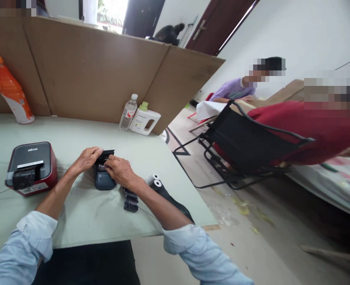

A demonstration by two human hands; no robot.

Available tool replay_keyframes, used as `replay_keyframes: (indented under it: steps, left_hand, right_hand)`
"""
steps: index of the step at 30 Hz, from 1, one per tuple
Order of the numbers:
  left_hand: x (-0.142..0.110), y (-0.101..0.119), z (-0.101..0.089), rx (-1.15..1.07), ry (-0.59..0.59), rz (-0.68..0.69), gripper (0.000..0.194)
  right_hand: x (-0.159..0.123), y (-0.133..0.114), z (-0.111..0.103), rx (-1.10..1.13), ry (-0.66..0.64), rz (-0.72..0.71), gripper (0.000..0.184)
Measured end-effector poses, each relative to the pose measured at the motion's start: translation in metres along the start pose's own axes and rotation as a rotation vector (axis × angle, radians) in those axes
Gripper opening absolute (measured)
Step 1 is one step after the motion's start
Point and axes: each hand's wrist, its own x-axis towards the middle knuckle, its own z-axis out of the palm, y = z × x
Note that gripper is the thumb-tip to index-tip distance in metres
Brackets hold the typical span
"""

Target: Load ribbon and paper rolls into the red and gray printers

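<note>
The device (105, 181) is on the table (82, 227), in front of the person and a little left of the middle of the view. It lies flat, its long axis running from the near edge of the table toward the cardboard (103, 71). Its rounded end points at the person; a raised black flap (108, 152) stands at the far end.

The left hand (88, 158) comes in from the left, back of the hand up, fingers bent over the left side of the flap and touching it. The right hand (122, 171) reaches in from the right, its fingers curled and their tips at the opening below the flap. Whether either hand is clamped on anything, I cannot tell, as the undersides of the fingers are hidden. Both forearms slant inward, sleeves rolled.

Just right of the device, near the right wrist, lies a crinkled black strip (130, 200). Beyond that forearm are white rolls (157, 183), partly covered. A red and black printer (31, 166) sits to the left. Farther back, a clear bottle (128, 114) stands beside a white jug (145, 122), and an orange bottle (12, 92) leans by the cardboard.
</note>
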Motion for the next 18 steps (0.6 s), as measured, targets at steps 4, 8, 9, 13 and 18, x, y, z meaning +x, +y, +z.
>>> replay_keyframes:
  steps: [4,8,9,13,18]
  left_hand:
    - [-0.0010,0.0017,-0.0011,-0.005,-0.009,-0.002,0.042]
    - [-0.0015,0.0028,-0.0019,-0.012,-0.009,-0.001,0.043]
    - [-0.0015,0.0028,-0.0020,-0.012,-0.011,0.001,0.043]
    - [-0.0008,0.0011,-0.0013,-0.010,-0.012,0.007,0.043]
    - [-0.0007,-0.0007,-0.0005,-0.017,-0.010,0.016,0.043]
  right_hand:
    - [-0.0014,-0.0012,-0.0016,0.036,0.013,0.008,0.022]
    - [-0.0028,-0.0032,-0.0035,0.078,0.025,0.030,0.021]
    - [-0.0029,-0.0034,-0.0037,0.090,0.028,0.032,0.022]
    - [-0.0028,-0.0035,-0.0029,0.114,0.030,0.014,0.028]
    - [-0.0024,-0.0036,-0.0019,0.072,0.006,-0.015,0.030]
